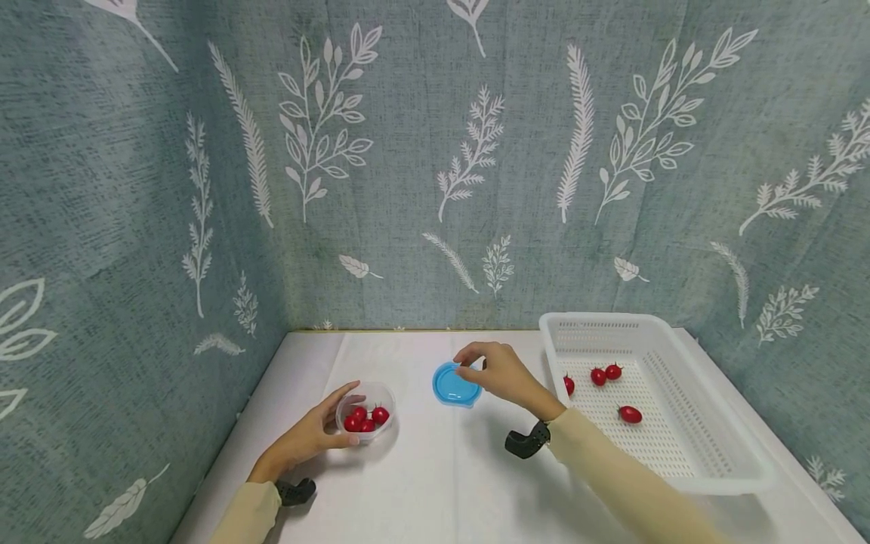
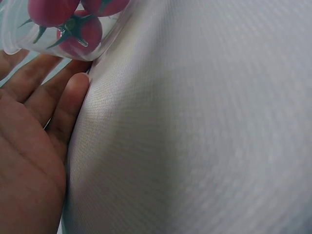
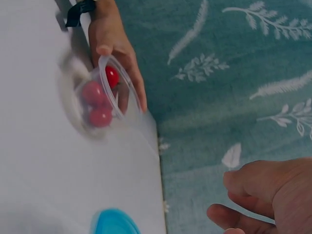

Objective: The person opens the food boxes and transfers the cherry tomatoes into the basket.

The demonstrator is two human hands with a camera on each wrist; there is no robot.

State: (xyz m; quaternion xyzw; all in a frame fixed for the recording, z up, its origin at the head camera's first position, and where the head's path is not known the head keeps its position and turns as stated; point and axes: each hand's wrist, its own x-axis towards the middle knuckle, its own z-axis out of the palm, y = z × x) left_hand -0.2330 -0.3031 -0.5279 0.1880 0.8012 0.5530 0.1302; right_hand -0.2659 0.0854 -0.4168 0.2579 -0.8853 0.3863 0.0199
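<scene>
A small clear plastic cup (image 1: 389, 393) holding several red cherry tomatoes (image 1: 367, 415) stands on the left part of the white table. My left hand (image 1: 309, 434) holds it from the left, with the thumb at the near side and the fingers along the far side. The left wrist view has the fingers (image 2: 41, 80) against the cup's wall, beside tomatoes with green stalks (image 2: 80, 34). A round blue lid (image 1: 455, 387) lies right of the cup. Over its right edge hovers my right hand (image 1: 499, 370), thumb and fingers bent and apart, with nothing between them.
At the right stands a white perforated plastic basket (image 1: 707, 385) with several loose cherry tomatoes (image 1: 630, 414) in it. Grey-green cloth (image 1: 421, 151) with white leaf prints walls in the back and sides of the table (image 1: 408, 491).
</scene>
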